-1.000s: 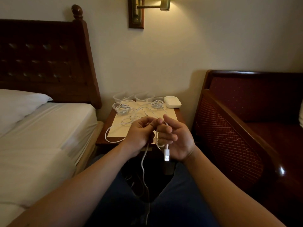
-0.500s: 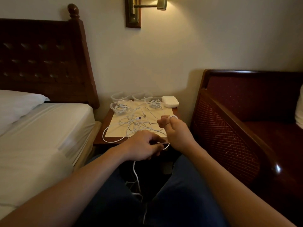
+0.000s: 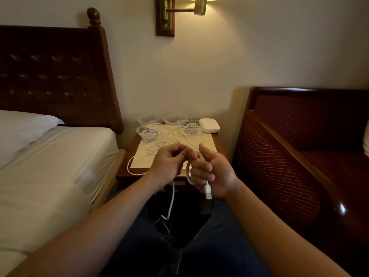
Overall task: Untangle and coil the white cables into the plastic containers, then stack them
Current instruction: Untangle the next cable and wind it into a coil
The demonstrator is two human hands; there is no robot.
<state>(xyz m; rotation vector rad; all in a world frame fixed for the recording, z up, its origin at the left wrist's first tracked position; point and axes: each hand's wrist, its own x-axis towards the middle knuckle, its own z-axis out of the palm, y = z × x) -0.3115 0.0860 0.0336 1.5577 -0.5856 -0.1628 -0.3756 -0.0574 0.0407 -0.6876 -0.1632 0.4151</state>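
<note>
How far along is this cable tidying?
Two containers already hold cables. In hand: the right hand has a cable looped around its fingers while the left hand feeds it. Left: the loose tangle, two containers without visible cables, and stacking.

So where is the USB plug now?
The USB plug hangs under the right hand, low in the head view, in front of the nightstand.

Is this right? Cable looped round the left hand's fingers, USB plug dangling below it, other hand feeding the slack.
Wrong hand. The head view shows the white cable looped round the right hand's fingers, with the USB plug dangling below it. The left hand pinches the slack and feeds it.
</note>
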